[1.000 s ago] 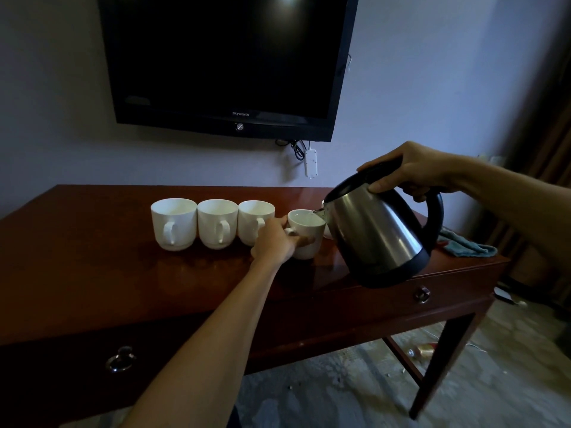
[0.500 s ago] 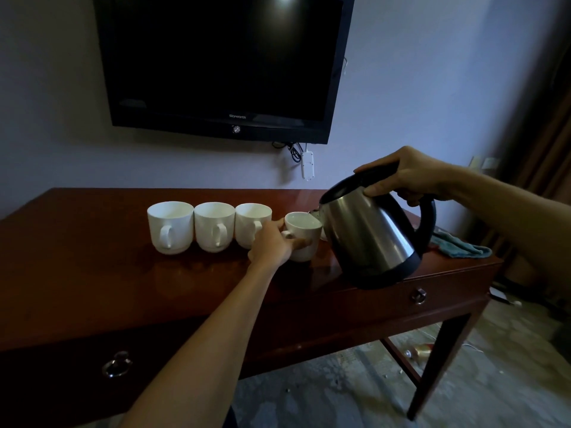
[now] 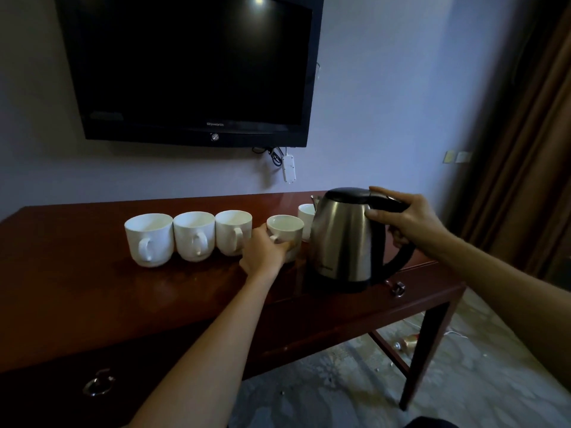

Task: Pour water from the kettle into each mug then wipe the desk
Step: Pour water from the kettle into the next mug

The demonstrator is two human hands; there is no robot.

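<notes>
Along the back half of your bench (image 3: pixel 77 288) three white mugs (image 3: pixel 150 239) stand in a touching row, handles toward you, with bare wood open to their left as far as the left edge. Your left hand (image 3: pixel 264 253) curls round the handle side of a fourth mug (image 3: pixel 285 228), set just apart from the row. A fifth mug (image 3: pixel 306 216) peeks out behind the steel kettle (image 3: pixel 343 242), which stands upright near the front edge above the right drawer pull (image 3: pixel 398 288). Your right hand (image 3: pixel 404 220) grips its black handle at the top, close to the bench's right end.
</notes>
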